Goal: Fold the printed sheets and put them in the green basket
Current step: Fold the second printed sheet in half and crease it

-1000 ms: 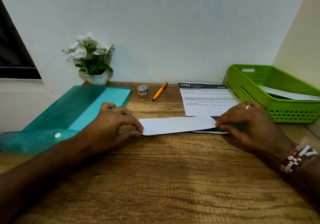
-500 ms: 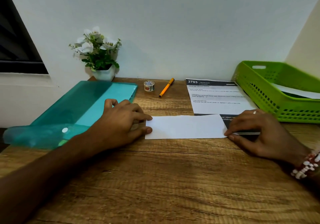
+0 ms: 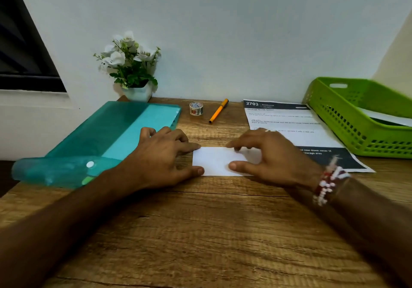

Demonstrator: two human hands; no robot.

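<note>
The right hand (image 3: 272, 156) has slid leftward along the folded white paper strip (image 3: 214, 161) and now covers its right half, fingers loosely spread and thumb flat on the near edge. The left hand (image 3: 165, 154) brackets the left end between straight forefinger and thumb. The strip lies flat on the wooden desk (image 3: 200, 232), long axis left to right, and the green perforated plastic basket (image 3: 347, 118) stands to its right, nearer the right hand.
</note>
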